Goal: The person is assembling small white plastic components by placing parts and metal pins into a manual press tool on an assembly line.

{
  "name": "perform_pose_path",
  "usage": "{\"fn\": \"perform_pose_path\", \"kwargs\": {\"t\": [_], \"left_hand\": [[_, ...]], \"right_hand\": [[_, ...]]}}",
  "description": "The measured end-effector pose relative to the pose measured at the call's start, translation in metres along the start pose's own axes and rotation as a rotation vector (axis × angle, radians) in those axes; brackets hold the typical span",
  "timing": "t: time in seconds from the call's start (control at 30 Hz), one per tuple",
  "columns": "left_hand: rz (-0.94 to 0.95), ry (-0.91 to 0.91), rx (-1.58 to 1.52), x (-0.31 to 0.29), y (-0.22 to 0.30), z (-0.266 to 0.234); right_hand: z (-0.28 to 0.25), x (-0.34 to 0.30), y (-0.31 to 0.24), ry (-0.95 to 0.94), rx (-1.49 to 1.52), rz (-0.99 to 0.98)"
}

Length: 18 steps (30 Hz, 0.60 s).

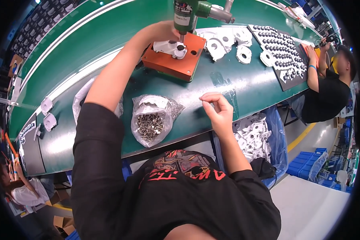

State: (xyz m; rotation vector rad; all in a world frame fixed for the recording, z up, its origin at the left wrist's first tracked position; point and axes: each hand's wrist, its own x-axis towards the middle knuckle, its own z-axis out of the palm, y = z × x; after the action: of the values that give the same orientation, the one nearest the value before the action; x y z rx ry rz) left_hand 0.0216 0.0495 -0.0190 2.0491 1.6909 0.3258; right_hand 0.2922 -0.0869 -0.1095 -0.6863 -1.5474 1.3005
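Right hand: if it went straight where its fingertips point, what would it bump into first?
Probably the clear plastic bag of small metal parts, left of the right hand. Depth is unclear, though: if held high enough, the hand could pass over it.

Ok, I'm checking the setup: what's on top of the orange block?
A white part with a round black piece sits on the orange block, below the green tool. The block's surface beneath the white part is covered.
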Motion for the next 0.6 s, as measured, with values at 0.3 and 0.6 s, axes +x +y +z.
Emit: {"fn": "perform_pose_path", "kwargs": {"t": [0.3,0.6], "left_hand": [[0.272,0.46,0.144,-0.073,-0.013,0.063],[0.231,0.413,0.304,-0.071,-0.001,0.062]], "right_hand": [[-0.003,0.106,0.012,0.082,-0.261,-0.027],[0.027,0.173,0.031,0.027,-0.311,0.016]]}}
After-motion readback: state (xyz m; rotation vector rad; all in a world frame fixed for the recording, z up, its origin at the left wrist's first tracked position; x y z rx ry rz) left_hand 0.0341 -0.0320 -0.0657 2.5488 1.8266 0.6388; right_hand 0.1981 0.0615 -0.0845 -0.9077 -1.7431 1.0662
